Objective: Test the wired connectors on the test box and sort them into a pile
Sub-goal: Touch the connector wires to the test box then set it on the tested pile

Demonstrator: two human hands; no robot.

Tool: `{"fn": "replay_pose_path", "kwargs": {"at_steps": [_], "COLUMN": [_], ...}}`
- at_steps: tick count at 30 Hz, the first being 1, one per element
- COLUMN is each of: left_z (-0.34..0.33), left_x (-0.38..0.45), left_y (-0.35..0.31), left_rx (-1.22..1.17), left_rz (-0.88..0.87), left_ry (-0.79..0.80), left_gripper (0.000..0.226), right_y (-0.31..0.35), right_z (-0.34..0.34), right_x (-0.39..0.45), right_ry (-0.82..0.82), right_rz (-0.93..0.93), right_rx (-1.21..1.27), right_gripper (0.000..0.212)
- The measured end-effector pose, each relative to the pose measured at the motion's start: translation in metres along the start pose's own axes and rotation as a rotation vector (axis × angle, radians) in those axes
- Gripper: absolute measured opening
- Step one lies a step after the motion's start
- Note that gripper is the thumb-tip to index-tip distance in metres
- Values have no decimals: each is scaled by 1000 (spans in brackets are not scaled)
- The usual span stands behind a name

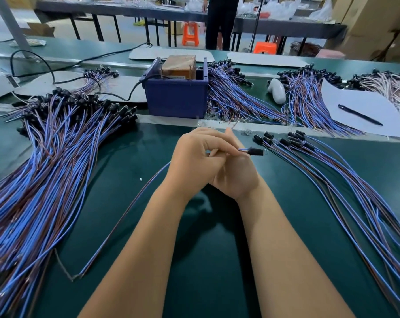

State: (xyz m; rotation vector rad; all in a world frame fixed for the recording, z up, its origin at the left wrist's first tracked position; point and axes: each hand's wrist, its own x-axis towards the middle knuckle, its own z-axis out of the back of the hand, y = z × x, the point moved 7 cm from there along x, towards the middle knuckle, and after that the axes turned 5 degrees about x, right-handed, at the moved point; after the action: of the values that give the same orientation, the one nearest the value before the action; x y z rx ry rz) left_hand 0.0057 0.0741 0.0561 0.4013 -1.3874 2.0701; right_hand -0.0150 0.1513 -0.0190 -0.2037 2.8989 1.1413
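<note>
My left hand (pixel 194 157) and my right hand (pixel 238 180) meet at the middle of the green table, left over right. Together they grip one wired connector (pixel 255 151). Its black head sticks out to the right and its blue and brown wire (pixel 125 210) trails down to the left. The right hand's fingers are mostly hidden. Beyond the hands stands the blue test box (pixel 176 97) with a brown unit (pixel 181 65) inside. A large pile of connectors (pixel 56 157) lies on the left. A smaller pile (pixel 332 180) fans out on the right.
More bundles (pixel 235 95) (pixel 309 99) lie behind the metal strip, beside a white handheld object (pixel 277 90). A sheet of paper (pixel 378 106) with a black pen (pixel 359 114) is at the right. A black cable (pixel 116 95) runs into the box. A person (pixel 222 21) stands at the far tables.
</note>
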Motion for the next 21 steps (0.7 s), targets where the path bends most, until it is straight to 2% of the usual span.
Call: {"fn": "replay_pose_path", "kwargs": {"at_steps": [3,5,7,10,14,18,21], "left_z": [1,1,-2,-5,-9,-13,-19], "left_x": [1,0,0,-1,-2,0,-2], "left_y": [-3,-3,-6,-10,-3,1,4], "left_rx": [82,149,160,84,-129,-430,-594], "left_rz": [-90,-122,-142,-140,29,156,204], "left_ry": [-43,-58,-53,-11,63,153,332], "left_gripper": [36,32,31,31,32,41,42], "right_y": [-2,1,2,-2,2,10,13], "right_z": [-5,-5,-2,-3,1,12,17], "right_x": [-3,-3,-1,5,8,7,8], "right_ry": [58,86,63,77,49,-55,-169], "right_rz": [-82,-44,-26,-48,-72,-29,44], "right_rx": [138,78,33,105,239,139,75], "right_gripper": [67,78,74,78,81,60,42]}}
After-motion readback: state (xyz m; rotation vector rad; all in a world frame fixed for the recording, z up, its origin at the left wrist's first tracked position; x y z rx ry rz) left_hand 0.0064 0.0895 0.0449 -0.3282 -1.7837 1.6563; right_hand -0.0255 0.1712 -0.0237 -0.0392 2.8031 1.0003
